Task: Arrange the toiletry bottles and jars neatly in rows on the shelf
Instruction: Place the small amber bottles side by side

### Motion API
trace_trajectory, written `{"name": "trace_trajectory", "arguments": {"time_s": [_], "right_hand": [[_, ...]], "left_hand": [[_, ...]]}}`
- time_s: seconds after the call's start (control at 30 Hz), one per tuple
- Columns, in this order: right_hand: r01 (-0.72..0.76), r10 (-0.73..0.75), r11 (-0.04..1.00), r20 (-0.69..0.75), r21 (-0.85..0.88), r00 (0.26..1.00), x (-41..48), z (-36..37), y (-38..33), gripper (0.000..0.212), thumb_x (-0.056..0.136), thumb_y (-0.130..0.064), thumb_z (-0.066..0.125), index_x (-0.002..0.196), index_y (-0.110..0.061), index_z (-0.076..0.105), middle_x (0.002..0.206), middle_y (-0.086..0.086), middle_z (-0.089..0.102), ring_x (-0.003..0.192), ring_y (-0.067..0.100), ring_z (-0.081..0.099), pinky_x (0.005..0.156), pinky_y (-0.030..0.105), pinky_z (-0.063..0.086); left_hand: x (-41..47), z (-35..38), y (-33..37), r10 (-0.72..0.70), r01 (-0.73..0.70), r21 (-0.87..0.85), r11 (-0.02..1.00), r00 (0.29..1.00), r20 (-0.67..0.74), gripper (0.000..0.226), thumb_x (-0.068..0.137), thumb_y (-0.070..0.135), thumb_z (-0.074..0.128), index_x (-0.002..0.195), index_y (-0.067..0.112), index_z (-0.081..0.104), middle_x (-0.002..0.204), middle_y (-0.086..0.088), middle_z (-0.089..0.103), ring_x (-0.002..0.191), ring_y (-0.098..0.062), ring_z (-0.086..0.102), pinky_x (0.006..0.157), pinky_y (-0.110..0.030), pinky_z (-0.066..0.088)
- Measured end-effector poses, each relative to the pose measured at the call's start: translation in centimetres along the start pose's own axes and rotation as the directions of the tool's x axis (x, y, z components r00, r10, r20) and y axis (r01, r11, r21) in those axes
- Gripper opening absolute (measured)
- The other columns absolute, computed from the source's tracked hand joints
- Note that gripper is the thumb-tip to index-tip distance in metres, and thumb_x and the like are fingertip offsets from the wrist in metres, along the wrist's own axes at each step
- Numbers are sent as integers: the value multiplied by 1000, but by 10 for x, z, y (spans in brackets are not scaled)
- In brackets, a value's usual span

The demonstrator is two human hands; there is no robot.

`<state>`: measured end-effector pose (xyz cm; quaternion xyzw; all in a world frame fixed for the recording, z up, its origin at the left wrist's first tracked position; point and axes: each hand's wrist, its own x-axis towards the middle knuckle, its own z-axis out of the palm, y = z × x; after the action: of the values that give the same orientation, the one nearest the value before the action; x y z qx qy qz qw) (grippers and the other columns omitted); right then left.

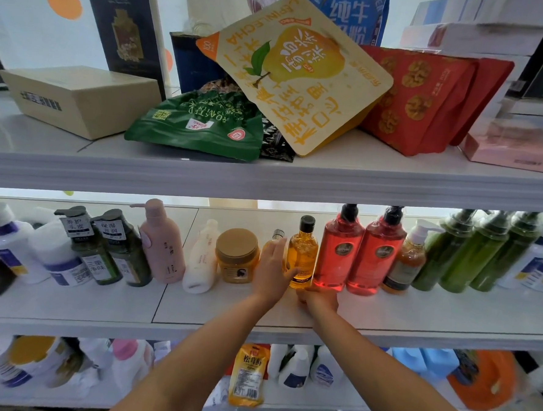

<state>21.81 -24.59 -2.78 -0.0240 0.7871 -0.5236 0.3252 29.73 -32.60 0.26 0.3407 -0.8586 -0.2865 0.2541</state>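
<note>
**Two hands at the amber bottle**

Two hands meet at centre frame: the left hand wraps the amber bottle, while the right hand lies at its base, grip unclear. The bottle stands upright on the middle shelf, between a gold-lidded jar and red pump bottles

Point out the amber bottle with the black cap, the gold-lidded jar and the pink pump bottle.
amber bottle (302, 255), head view, on its embossed body.
gold-lidded jar (236, 243), head view, on its lid.
pink pump bottle (162, 246), head view, on its body.
</note>
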Motion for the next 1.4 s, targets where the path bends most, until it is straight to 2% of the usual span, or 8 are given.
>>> {"name": "trace_trajectory", "arguments": {"time_s": [0.13, 0.37, 0.47, 0.57, 0.7, 0.8, 0.97, 1.4], "right_hand": [[8, -10, 999, 49, 38, 999, -8, 11, -3, 24, 75, -19, 76, 94, -6, 68, 97, 13, 71, 87, 27, 67, 85, 35, 55], [18, -44, 989, 173, 145, 984, -9, 36, -5, 49, 69, -34, 79, 109, -10, 63, 100, 11, 71, 91, 29, 68, 86, 44, 56], [27, -59, 986, 194, 167, 979, 9, 45, 6, 66, 54, -45, 82, 109, -15, 63, 103, 12, 71, 95, 30, 67, 88, 50, 55], [5, -46, 981, 211, 192, 977, -10, 40, -7, 54, 65, -29, 84, 110, -6, 63, 98, 14, 70, 85, 28, 66, 78, 42, 58], [-51, -24, 964, 275, 259, 961, -16, 35, -15, 50, 73, -12, 79, 119, -5, 59, 105, 14, 68, 79, 22, 64, 51, 24, 50], [-64, -18, 961, 293, 268, 956, -16, 32, -16, 58, 70, -11, 81, 122, -6, 57, 116, 14, 67, 99, 27, 65, 60, 26, 49], [-100, 26, 975, 347, 198, 938, -16, 32, -19, 45, 80, -13, 72, 121, -3, 57, 115, 13, 66, 75, 14, 60, 57, 22, 44], [-149, 74, 959, 294, 242, 953, -21, 30, -18, 21, 86, -13, 63, 106, -9, 58, 100, 12, 63, 70, 15, 56, 56, 25, 44]], "left_hand": [[-21, 0, -17, -86, 88, 1, 996, 978, -192, 36, 90, 26, 61, 122, 10, 55, 120, -7, 56, 114, -22, 52, 89, -28, 46], [-37, -4, -11, -332, 320, -87, 943, 896, -296, 28, 93, 31, 55, 115, 14, 58, 115, -3, 56, 108, -19, 53, 80, -28, 44], [-41, -6, -10, -565, 526, -215, 823, 797, -214, 36, 93, 41, 52, 118, 15, 55, 119, -5, 56, 109, -22, 54, 83, -33, 44], [-39, -7, -11, -636, 593, -282, 755, 766, -93, 44, 94, 44, 48, 124, 13, 57, 122, -7, 61, 113, -25, 56, 89, -36, 44], [-33, -10, -17, -667, 638, -328, 697, 744, 30, 46, 95, 42, 47, 125, 8, 57, 125, -10, 60, 115, -28, 55, 93, -36, 43], [-27, -9, -25, -688, 686, -308, 659, 716, 121, 60, 92, 53, 45, 128, 5, 53, 125, -13, 60, 115, -30, 56, 96, -39, 46], [-12, -8, -36, -701, 741, -265, 617, 671, 243, 76, 84, 61, 52, 129, -1, 49, 124, -19, 60, 111, -35, 59, 92, -41, 51], [-1, -2, -54, -637, 738, -479, 475, 664, 392, 69, 77, 41, 74, 128, 4, 47, 122, -15, 60, 110, -31, 59, 93, -42, 53]]}}
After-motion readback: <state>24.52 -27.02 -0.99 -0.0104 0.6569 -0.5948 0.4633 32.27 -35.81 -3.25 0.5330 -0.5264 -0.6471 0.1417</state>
